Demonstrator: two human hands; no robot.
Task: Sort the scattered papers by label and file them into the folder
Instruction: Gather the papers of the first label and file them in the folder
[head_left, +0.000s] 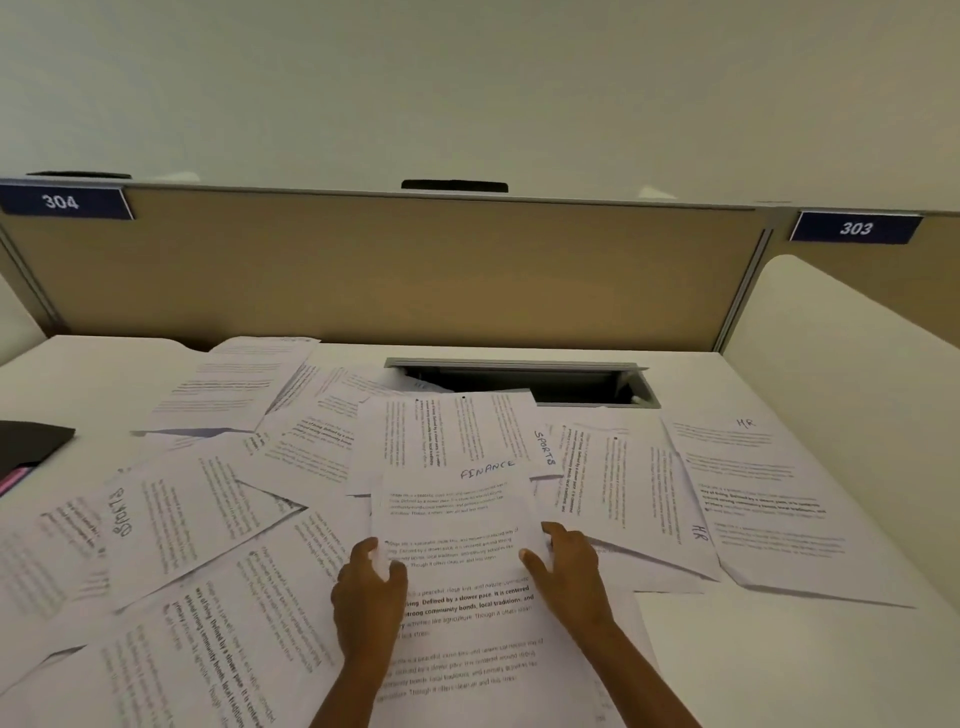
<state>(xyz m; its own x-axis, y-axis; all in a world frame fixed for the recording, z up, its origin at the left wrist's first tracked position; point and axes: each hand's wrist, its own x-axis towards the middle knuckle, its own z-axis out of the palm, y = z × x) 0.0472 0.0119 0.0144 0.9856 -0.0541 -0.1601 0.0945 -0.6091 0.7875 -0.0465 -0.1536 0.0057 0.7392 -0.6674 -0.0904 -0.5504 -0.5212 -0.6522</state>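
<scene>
The left hand and right hand pinch with their fingers the two side edges of the FINANCE sheet, near the middle of the bench; I would lift it flat and slowly, so the loose papers under it do not slide.

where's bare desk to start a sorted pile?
Bare desk at the near right, between the right hand and the HR sheets; another strip far right beside the cable slot, and a patch far left above the dark folder. The centre and left are crowded with overlapping papers.
</scene>
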